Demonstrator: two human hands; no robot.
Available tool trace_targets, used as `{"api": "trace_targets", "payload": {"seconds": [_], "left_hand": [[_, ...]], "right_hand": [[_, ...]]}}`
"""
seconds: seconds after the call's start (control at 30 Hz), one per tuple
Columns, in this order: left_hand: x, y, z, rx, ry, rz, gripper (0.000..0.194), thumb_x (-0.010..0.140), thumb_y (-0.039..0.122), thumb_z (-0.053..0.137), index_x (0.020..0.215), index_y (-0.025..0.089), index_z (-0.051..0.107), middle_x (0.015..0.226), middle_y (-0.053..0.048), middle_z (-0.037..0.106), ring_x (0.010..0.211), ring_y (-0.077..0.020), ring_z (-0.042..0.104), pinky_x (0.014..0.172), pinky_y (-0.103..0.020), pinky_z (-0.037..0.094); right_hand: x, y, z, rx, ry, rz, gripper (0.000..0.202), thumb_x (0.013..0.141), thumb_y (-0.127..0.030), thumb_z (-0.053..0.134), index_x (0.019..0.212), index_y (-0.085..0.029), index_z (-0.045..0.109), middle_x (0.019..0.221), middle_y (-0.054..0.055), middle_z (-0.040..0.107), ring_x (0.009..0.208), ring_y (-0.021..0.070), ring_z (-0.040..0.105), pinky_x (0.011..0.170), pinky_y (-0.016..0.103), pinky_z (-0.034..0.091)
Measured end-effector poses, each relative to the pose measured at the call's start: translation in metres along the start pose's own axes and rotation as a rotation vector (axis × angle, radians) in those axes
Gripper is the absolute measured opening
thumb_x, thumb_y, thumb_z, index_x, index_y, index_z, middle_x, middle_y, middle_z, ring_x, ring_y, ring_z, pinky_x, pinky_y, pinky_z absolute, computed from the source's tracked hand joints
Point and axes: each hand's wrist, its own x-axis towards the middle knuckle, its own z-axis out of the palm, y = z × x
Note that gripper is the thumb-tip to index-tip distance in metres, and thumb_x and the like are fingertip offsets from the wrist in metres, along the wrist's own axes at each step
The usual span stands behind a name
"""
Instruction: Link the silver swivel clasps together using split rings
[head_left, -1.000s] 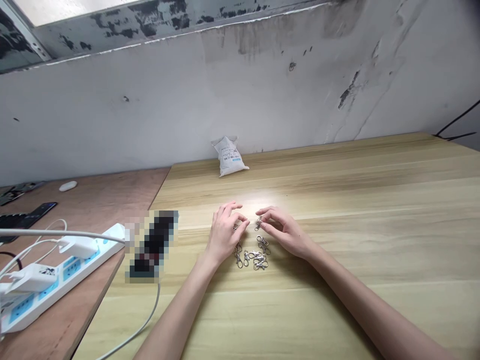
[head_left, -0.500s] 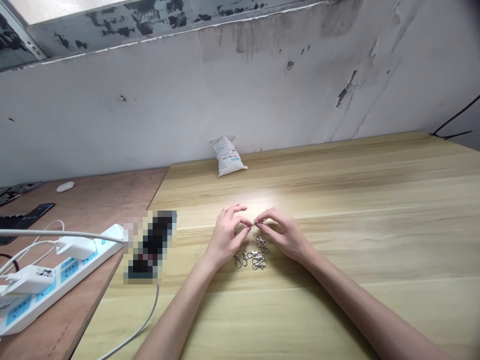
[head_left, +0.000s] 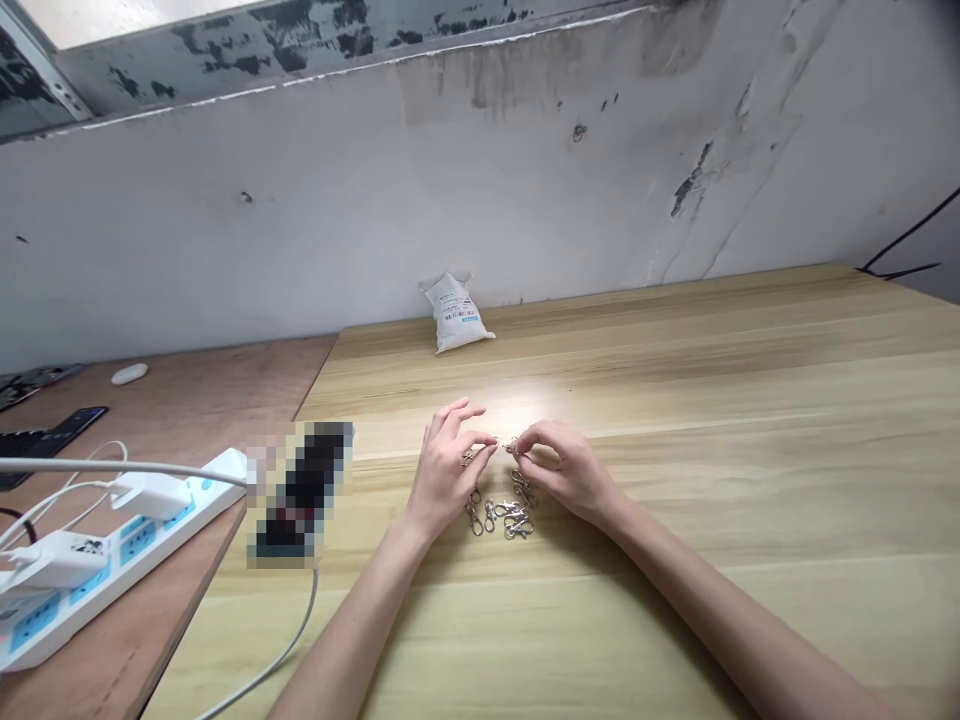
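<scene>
Thumb and forefinger of my left hand (head_left: 446, 475) are pinched on one end of a small shiny metal piece, its other fingers raised. My right hand (head_left: 570, 465) pinches a silver swivel clasp (head_left: 511, 446) just to the right. A glint of metal shows between the two sets of fingertips; whether it is one joined piece I cannot tell. Below the hands lies a loose cluster of several silver swivel clasps (head_left: 517, 522), some of them partly hidden by my left hand.
A white plastic packet (head_left: 457, 315) stands by the wall at the back of the wooden table (head_left: 712, 400). On the left lie a blurred-out dark device (head_left: 306, 490), a white cable (head_left: 289, 645) and a power strip (head_left: 124, 560) with plugged chargers. A white case (head_left: 130, 374) sits further back.
My left fingertips have shifted slightly left and up, so a small gap with metal in it now shows between the hands. The cluster has stayed put.
</scene>
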Motion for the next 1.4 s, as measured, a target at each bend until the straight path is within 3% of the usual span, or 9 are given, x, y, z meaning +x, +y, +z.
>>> {"api": "trace_targets", "payload": {"seconds": [0.4, 1.4], "left_hand": [[0.0, -0.0007, -0.0016, 0.04, -0.04, -0.014, 0.01, 0.091, 0.02, 0.059, 0.089, 0.022, 0.068, 0.125, -0.006, 0.06, 0.131, -0.0269, 0.042, 0.105, -0.048, 0.038], [-0.0006, -0.0034, -0.0032, -0.072, -0.121, -0.051, 0.012, 0.09, 0.019, 0.058, 0.09, 0.024, 0.069, 0.13, -0.005, 0.058, 0.133, -0.0262, 0.041, 0.108, -0.05, 0.037]], "right_hand": [[0.0027, -0.0003, -0.0016, -0.114, -0.04, -0.148, 0.007, 0.09, -0.016, 0.058, 0.088, -0.022, 0.061, 0.089, 0.005, 0.071, 0.084, 0.0203, 0.063, 0.078, 0.035, 0.045], [0.0017, 0.0007, -0.0032, -0.196, 0.019, -0.13, 0.007, 0.089, -0.018, 0.058, 0.087, -0.022, 0.063, 0.095, 0.006, 0.067, 0.089, 0.0214, 0.06, 0.081, 0.039, 0.043]]}}
